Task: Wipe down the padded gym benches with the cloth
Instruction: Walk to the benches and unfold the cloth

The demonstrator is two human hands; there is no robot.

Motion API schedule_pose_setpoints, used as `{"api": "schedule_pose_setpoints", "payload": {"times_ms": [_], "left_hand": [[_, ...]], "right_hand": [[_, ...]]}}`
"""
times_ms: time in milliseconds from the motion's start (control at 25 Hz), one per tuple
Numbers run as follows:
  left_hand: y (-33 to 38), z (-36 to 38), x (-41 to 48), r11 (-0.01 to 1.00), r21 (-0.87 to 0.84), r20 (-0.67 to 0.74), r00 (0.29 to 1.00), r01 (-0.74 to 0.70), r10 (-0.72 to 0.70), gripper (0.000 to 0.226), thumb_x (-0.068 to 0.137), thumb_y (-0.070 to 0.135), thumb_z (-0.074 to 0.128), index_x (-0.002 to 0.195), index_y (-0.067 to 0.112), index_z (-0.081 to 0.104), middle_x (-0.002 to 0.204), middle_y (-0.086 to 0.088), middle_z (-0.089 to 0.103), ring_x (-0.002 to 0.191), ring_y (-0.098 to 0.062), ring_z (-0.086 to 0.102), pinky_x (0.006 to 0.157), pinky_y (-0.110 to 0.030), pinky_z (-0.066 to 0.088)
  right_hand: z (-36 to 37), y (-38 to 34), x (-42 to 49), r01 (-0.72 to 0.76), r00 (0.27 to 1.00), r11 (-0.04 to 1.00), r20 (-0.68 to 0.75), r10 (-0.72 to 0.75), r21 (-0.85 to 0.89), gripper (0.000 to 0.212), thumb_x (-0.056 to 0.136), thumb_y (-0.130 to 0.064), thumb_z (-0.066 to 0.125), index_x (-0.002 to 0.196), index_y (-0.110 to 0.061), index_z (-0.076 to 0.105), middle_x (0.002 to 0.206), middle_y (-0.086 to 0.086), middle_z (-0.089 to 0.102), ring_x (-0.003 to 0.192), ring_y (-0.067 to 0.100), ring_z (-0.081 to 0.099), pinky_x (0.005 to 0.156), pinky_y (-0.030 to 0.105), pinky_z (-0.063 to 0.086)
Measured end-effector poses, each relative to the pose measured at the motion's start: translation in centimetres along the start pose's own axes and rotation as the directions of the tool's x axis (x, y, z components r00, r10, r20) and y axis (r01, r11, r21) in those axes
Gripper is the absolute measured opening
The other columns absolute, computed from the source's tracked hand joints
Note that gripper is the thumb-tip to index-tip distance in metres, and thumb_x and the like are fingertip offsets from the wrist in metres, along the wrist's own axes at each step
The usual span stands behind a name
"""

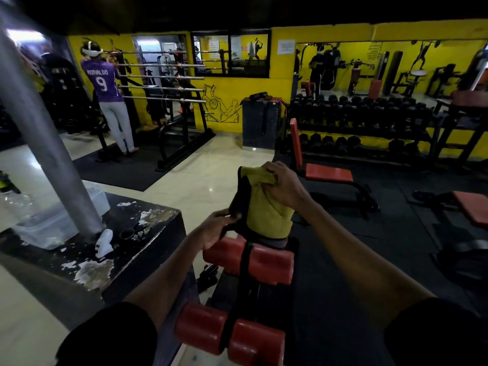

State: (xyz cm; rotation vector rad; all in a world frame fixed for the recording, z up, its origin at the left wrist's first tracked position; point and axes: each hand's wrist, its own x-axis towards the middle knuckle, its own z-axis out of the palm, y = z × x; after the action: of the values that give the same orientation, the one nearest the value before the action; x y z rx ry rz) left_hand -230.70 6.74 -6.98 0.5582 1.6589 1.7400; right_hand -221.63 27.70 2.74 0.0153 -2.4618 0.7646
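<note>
**A:** What is sitting nearest, at the bottom of the frame?

**B:** Red cylindrical foam rollers point(202, 326) are sitting in pairs on the black steel-framed gym bench point(252, 293), which is running up through the lower centre.

**A:** And the hands?

**B:** Just above the rollers, the left hand point(217, 227) is gripping the side edge of the black upright padded cushion point(243, 191) and seems to be steadying it. The yellow terry cloth point(266, 212) is hanging over the cushion's face at the centre of the frame. The right hand point(281, 184) is clutching a bunch of the cloth at the cushion's top, fingers curled into the fabric.

**A:** So which step is going on?

**B:** I am judging that the wiping of this cushion is under way, with the cloth starting from its top edge.

**A:** What is the next move asking for?

**B:** Probably dragging the cloth down the face under firm pressure while the left hand is bracing the cushion, then doing the rollers.

**A:** Is more waiting further off?

**B:** Right of centre, a red-and-black padded seat bench point(328, 173) is standing well apart on the dark mat and looks to be waiting its turn. Behind it a black dumbbell rack point(356, 114) is lining the yellow wall, and at upper left a person in a purple shirt point(105, 83) is facing the barbells.
</note>
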Motion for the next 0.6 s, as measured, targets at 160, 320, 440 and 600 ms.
{"api": "schedule_pose_setpoints", "payload": {"times_ms": [160,320,440,600], "left_hand": [[1.6,1.3,0.0,0.937,-0.349,-0.052,0.999,-0.009,-0.01,0.05,0.096,0.04,0.057,0.137,0.01,0.058,0.139,-0.02,0.059,0.126,-0.041,0.057,0.106,-0.063,0.042],[4.2,-0.3,-0.7,0.944,-0.33,0.039,0.999,0.01,0.003,0.07,0.097,0.064,0.042,0.136,0.008,0.059,0.13,-0.021,0.064,0.114,-0.035,0.065,0.095,-0.052,0.053],[4.4,-0.7,-0.6,0.995,-0.088,-0.053,0.998,-0.051,0.046,0.032,0.09,0.028,0.071,0.116,0.009,0.069,0.104,-0.016,0.069,0.078,-0.023,0.07,0.061,-0.031,0.058],[2.2,-2.8,-1.0,0.992,-0.098,-0.047,0.996,-0.077,0.072,0.027,0.08,0.014,0.075,0.107,0.014,0.074,0.098,-0.009,0.071,0.088,-0.024,0.067,0.072,-0.031,0.057]], "right_hand": [[2.2,-1.7,-2.3,0.211,0.975,0.954,-0.027,-0.222,-0.213,0.043,0.077,0.001,0.071,0.12,-0.006,0.067,0.111,0.018,0.055,0.102,0.037,0.056,0.081,0.043,0.05],[6.1,-0.8,-4.5,0.358,0.925,0.93,0.17,-0.34,-0.087,0.045,0.082,-0.016,0.074,0.126,-0.012,0.068,0.125,0.015,0.055,0.115,0.034,0.055,0.099,0.043,0.051],[7.3,-0.9,-6.3,0.261,0.954,0.965,0.16,-0.254,-0.025,0.042,0.087,-0.01,0.069,0.129,-0.01,0.063,0.125,0.009,0.057,0.113,0.026,0.057,0.097,0.043,0.054],[7.2,-0.6,-6.4,-0.175,0.976,0.984,0.135,0.168,0.041,0.087,0.076,-0.047,0.083,0.144,-0.015,0.039,0.14,0.007,0.044,0.123,0.022,0.048,0.102,0.044,0.048]]}}
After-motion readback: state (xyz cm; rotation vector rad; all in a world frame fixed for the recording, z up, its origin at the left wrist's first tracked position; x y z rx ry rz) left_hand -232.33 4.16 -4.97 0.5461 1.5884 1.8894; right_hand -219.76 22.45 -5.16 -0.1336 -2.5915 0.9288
